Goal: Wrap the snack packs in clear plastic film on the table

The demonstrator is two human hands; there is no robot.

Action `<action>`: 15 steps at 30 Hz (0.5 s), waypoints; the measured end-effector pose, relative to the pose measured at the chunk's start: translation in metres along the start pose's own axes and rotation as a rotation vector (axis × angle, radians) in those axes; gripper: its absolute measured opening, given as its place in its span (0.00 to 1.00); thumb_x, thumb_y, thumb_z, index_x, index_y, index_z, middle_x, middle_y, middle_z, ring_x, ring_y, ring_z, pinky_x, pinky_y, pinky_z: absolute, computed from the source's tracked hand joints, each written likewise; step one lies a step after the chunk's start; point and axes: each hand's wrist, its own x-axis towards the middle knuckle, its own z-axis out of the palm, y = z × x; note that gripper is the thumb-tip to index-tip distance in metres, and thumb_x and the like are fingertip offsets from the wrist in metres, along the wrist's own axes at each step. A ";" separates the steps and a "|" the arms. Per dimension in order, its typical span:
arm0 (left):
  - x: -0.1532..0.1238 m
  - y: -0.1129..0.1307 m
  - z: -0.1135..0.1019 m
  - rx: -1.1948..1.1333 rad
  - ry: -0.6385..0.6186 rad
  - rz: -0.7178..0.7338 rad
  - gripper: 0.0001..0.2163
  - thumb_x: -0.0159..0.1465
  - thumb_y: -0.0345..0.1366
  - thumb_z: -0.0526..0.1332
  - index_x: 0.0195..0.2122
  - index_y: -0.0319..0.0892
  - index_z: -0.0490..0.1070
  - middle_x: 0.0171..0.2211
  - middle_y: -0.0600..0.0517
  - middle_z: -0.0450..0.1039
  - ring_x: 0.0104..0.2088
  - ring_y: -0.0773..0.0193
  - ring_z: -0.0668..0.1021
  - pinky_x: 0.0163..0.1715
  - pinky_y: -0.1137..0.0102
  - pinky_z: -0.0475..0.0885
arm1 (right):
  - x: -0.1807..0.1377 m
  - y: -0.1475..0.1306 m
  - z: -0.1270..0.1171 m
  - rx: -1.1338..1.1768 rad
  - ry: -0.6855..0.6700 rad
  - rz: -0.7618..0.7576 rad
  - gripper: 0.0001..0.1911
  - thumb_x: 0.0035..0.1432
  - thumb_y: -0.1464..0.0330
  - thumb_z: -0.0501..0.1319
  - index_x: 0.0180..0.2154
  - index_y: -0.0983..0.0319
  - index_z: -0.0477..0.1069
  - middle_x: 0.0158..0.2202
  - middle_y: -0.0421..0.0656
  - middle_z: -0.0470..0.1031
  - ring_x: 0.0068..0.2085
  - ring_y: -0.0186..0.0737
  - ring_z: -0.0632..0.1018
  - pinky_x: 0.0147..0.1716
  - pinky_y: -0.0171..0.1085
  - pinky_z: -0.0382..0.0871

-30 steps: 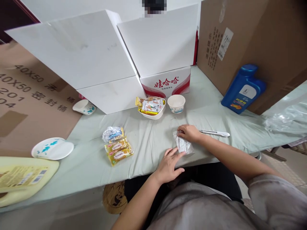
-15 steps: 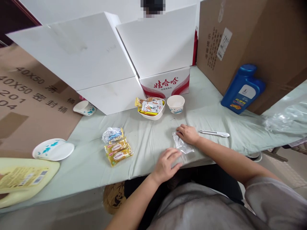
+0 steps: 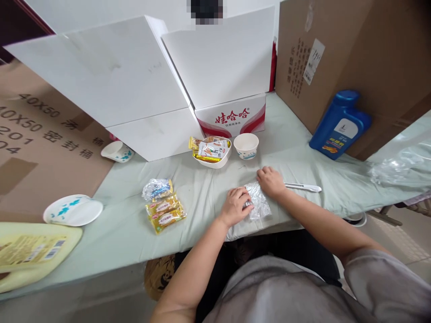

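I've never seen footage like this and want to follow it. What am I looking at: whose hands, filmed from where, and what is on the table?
No machine here, only a person's bare left hand and right hand. The picture comes from a camera worn on the head, looking forward and down. Both hands are at some crumpled clear plastic on the table; I cannot tell whether either grasps it. To the left lie snack packs; further back stand a snack bowl and a cup. To the right are a slim white tool and a blue bottle.
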 end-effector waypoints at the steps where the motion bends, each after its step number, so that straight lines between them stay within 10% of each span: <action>1: -0.001 0.000 -0.001 -0.004 -0.009 0.001 0.06 0.59 0.36 0.65 0.36 0.44 0.72 0.44 0.48 0.72 0.51 0.54 0.72 0.52 0.57 0.65 | -0.002 0.005 -0.005 0.006 0.037 0.027 0.15 0.66 0.67 0.51 0.45 0.68 0.72 0.44 0.57 0.72 0.46 0.52 0.70 0.45 0.44 0.62; 8: 0.000 0.004 -0.008 -0.015 -0.035 0.008 0.08 0.61 0.37 0.62 0.41 0.44 0.72 0.47 0.47 0.71 0.53 0.53 0.70 0.54 0.56 0.64 | -0.066 0.003 -0.025 0.362 -0.040 -0.718 0.18 0.62 0.56 0.58 0.47 0.61 0.72 0.44 0.50 0.73 0.46 0.47 0.71 0.48 0.45 0.64; 15: -0.001 0.003 -0.008 -0.028 -0.036 0.024 0.08 0.61 0.34 0.62 0.42 0.45 0.73 0.47 0.48 0.71 0.54 0.55 0.70 0.54 0.58 0.64 | -0.093 0.002 -0.009 0.255 0.048 -0.713 0.13 0.67 0.70 0.50 0.41 0.63 0.73 0.39 0.49 0.75 0.43 0.42 0.73 0.44 0.41 0.64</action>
